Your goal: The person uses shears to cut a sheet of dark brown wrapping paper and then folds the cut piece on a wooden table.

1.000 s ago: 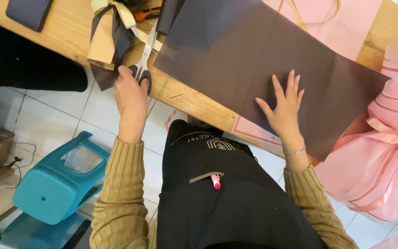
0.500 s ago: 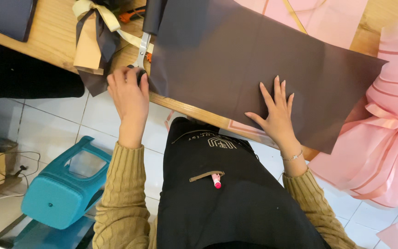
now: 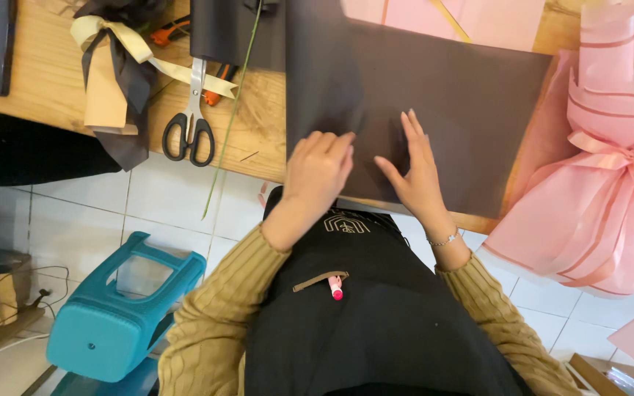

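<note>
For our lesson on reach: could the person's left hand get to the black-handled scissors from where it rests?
Probably yes. The left hand rests on the dark paper sheet, and only bare wooden table and a thin green stem lie before the scissors.

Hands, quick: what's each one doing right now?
Left hand: fingers curled, pressing on the dark paper sheet; grasp cannot be told.
Right hand: open, flat on the same sheet.

White tiled floor (image 3: 163, 194) runs across the lower half of the frame, with grey grout lines showing in soft, even light. A wooden desk (image 3: 38, 88) spans the top. At the lower left lies a teal plastic stool (image 3: 115, 323), tipped over.
</note>
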